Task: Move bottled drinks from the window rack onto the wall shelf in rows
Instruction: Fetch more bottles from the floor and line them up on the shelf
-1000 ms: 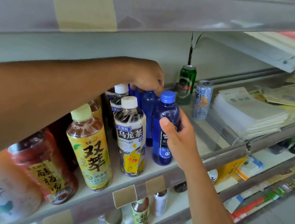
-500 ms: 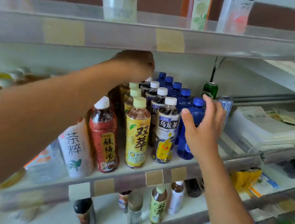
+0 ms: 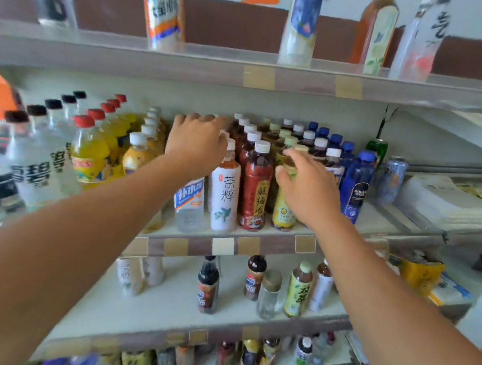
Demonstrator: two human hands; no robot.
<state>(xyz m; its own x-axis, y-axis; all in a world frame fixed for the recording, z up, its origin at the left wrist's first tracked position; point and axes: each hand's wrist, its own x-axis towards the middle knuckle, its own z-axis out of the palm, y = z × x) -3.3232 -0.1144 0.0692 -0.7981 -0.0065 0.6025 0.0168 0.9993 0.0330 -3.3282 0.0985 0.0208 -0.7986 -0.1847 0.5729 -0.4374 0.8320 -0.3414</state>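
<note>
Your L hand (image 3: 196,144) is over bottled drinks (image 3: 256,184), grip can't tell; R hand (image 3: 308,190) loose, holds nothing. Drinks stand in rows on wall shelf (image 3: 223,246). Risk: wrist bump could domino front row off.

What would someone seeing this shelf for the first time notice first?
Two reaching hands dominate the centre: the left hand stretches over the bottle caps deep on the middle shelf, and the right hand is at a yellow-labelled tea bottle near the front. Around them stand tight colour-sorted rows, from yellow soda bottles with red caps on the left to blue bottles on the right, next to a green can.
</note>
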